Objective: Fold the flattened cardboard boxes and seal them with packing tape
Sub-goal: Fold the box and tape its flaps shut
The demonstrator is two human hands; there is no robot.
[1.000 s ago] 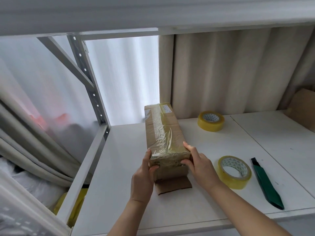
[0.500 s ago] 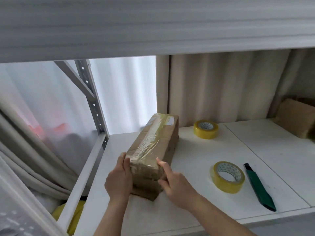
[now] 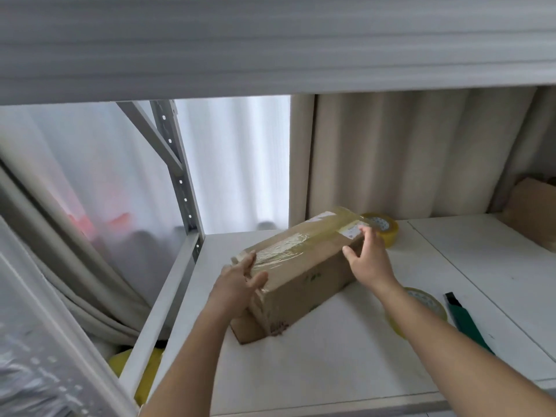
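A long brown cardboard box [image 3: 304, 266] lies slantwise on the white shelf [image 3: 316, 356], clear tape running along its top. An untaped flap sticks out under its near end. My left hand [image 3: 237, 284] holds the near left end, fingers over the top edge and thumb on the side face. My right hand [image 3: 367, 251] is at the far right end, fingers spread and touching the top corner near a small label. A yellow tape roll [image 3: 382, 227] sits behind the box, and a second roll [image 3: 427, 302] lies partly hidden behind my right forearm.
A green-handled cutter [image 3: 463, 320] lies right of the near roll. More brown cardboard [image 3: 532, 212] rests at the far right by the curtain. A grey shelf post [image 3: 180, 179] stands at the left corner, and an upper shelf board [image 3: 270, 43] hangs overhead.
The box has swung clockwise, its far end now pointing right. My right hand left the near end and reached to the far right end. My left hand stayed on the near end.
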